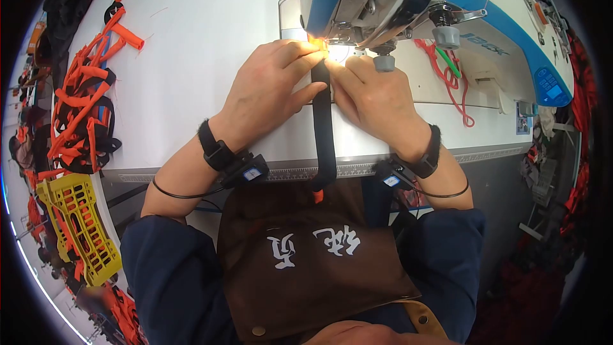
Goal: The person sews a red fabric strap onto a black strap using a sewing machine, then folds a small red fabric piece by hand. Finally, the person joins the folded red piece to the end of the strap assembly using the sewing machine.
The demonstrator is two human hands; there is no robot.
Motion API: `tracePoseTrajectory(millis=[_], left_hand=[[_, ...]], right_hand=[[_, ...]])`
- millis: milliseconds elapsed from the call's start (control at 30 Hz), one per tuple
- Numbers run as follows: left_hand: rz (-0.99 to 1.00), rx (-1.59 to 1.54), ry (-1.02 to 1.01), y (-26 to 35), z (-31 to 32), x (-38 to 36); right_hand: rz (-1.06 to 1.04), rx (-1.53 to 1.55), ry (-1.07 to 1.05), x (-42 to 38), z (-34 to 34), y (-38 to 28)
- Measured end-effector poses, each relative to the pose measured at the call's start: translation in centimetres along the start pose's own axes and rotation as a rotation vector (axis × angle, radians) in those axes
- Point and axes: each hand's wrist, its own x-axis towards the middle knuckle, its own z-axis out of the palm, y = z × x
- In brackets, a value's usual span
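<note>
A black strap [323, 124] runs from the lit needle area of a blue and white sewing machine [357, 0] down over the table's front edge. At its top end is a bright orange piece [317, 42], and a small orange-red tip shows at its lower end. My left hand [271, 80] presses its closed fingertips on the orange piece, thumb beside the strap. On the other side my right hand [377, 96] has its fingers bent together at the strap's edge, close under the needle. Its fingertips are partly hidden by glare and the machine head.
Orange and black straps [83, 102] lie heaped at the table's left side. Below them is a yellow plastic crate [80, 227]. A red cord [456, 89] and a green tool [447, 62] lie under the machine arm. A ruler strip [166, 175] edges the table.
</note>
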Motion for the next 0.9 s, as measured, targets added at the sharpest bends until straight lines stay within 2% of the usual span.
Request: tracePoseTrajectory(millis=[267, 900], left_hand=[[0.002, 0.103, -0.016, 0.32, -0.26, -0.22], [-0.042, 0.078, -0.035, 0.07, -0.55, 0.24]], right_hand=[[0.012, 0.051, 0.035, -0.11, 0.03, 0.12], [0.059, 0.093, 0.029, -0.66, 0.67, 0.63]])
